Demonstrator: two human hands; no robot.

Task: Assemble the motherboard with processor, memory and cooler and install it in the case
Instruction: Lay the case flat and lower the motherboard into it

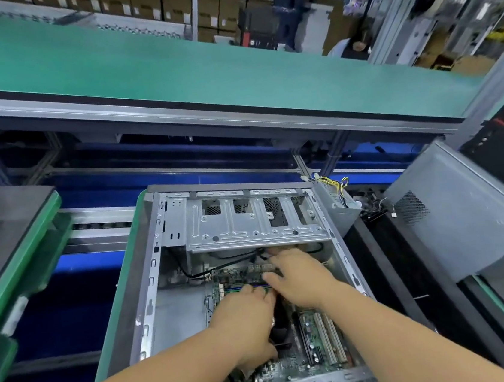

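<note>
Both hands inside the case, on the motherboard. Left hand grips the cooler; right hand fingers lie flat at the board's far edge. Board's long axis runs away from the person.

No text, label or number is clear enough to read.

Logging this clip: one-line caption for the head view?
Both hands, left and right, work on the motherboard inside the open case.
</note>
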